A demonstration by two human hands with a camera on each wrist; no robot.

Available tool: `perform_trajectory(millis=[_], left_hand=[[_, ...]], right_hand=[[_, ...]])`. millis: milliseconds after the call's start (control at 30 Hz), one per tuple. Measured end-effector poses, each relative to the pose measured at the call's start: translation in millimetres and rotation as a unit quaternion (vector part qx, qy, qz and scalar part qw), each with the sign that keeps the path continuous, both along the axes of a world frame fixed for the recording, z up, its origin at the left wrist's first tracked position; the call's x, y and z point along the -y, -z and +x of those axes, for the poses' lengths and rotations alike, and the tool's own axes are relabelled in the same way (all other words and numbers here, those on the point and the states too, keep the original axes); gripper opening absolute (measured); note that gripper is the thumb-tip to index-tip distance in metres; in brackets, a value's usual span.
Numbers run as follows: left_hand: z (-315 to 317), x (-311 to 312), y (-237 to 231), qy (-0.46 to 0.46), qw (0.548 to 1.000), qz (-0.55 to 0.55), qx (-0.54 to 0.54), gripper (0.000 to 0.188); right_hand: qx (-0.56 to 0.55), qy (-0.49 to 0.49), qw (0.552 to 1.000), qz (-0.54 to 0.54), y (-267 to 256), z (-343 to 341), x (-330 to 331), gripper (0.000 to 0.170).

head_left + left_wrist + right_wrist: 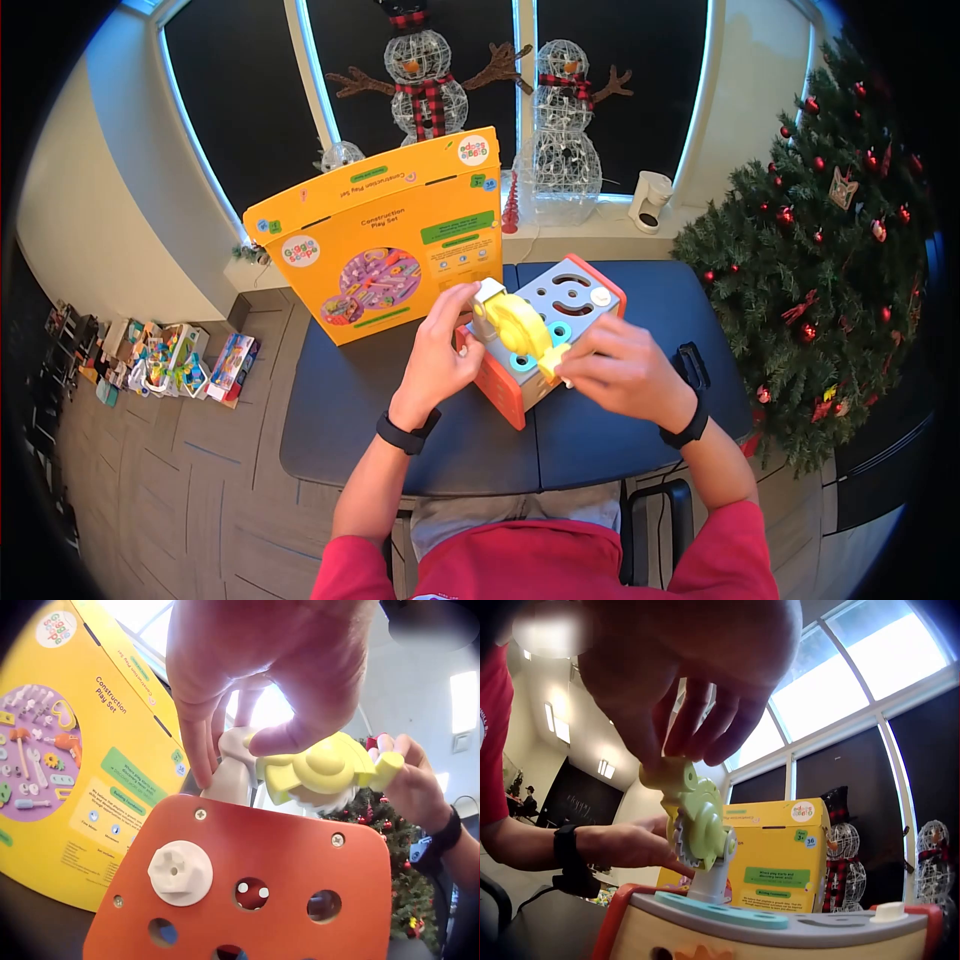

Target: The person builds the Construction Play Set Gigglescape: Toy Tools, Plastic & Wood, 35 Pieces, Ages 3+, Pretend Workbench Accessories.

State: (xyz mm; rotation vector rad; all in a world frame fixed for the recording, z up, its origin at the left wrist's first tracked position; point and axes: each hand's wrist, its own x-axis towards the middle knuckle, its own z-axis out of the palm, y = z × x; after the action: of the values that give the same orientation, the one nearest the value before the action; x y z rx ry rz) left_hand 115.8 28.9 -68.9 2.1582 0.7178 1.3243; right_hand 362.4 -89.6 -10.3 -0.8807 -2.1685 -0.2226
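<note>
A yellow toy circular saw (520,322) with a toothed grey blade (679,838) stands over the grey top of a toy workbench (548,292). It joins a grey post (711,883) that rises from the bench top. My left hand (442,345) pinches the upper end of this post between thumb and fingers, at the saw's far left end. At the saw's other end, my right hand (622,368) grips the yellow handle with its fingertips. A white bolt head (180,872) sits in the bench's orange-red side panel (262,840), among several round holes.
A big yellow Construction Play Set box (400,240) stands behind the bench on the dark blue table (400,455). On the table's right lies a black object (690,366). A decorated Christmas tree (820,270) is close to the right edge; wire snowmen (425,85) stand by the windows.
</note>
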Motion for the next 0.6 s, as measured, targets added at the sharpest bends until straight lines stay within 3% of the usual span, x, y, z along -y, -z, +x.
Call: perform_trajectory(millis=[100,233,400,600], left_hand=[[0,-2,0,0.006,1.000,-0.007,-0.002,0.067],[-1,-1,0,0.009,1.000,-0.017,-0.005,0.068],[1,-6,2,0.027,1.000,-0.011,-0.010,0.074],[6,-10,1,0.036,0.999,-0.014,-0.004,0.075]], right_hand=[[0.055,-0.004,0.997,-0.055,24,4,0,0.011],[0.055,0.000,0.996,-0.064,27,3,0,0.014],[-0.056,0.025,0.998,0.030,-2,-3,-11,0.022],[-0.059,0.030,0.997,0.046,-14,-7,-18,0.022]])
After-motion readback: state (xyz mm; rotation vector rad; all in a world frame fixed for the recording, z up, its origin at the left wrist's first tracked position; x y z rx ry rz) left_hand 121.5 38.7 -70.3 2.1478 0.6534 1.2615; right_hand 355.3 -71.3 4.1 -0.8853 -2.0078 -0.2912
